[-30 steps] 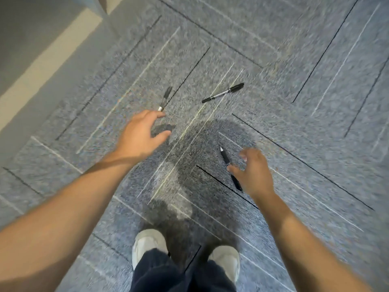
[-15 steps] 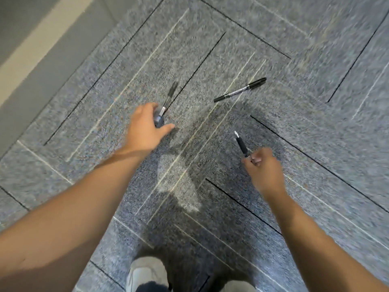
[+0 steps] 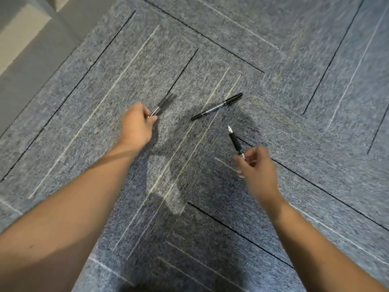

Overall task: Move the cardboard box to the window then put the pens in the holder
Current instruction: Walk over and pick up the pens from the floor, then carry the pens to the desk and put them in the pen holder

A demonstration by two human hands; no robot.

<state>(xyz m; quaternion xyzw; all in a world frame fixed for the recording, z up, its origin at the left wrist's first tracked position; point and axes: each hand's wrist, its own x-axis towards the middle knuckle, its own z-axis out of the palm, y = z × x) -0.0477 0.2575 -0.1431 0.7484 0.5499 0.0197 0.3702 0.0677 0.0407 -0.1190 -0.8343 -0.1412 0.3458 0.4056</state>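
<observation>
Three pens show on the grey carpet. My left hand (image 3: 136, 125) is closed on the lower end of a blurred black pen (image 3: 165, 103) that points up and to the right. My right hand (image 3: 255, 167) pinches the back end of a black pen with a rubber grip (image 3: 235, 141), its metal tip pointing away from me. Between the two hands, a black marker (image 3: 217, 106) lies loose on the carpet, touched by neither hand. No cardboard box and no pen holder are in view.
Grey-blue carpet tiles (image 3: 294, 60) with dark and pale lines fill the floor. A pale wall base or ledge (image 3: 19, 39) runs along the upper left corner. My shadow falls on the carpet between my arms.
Both hands reached down and closed on a pen each, the left on the far-left pen, the right on the grip pen. My shoes have dropped out of view as the camera moved forward.
</observation>
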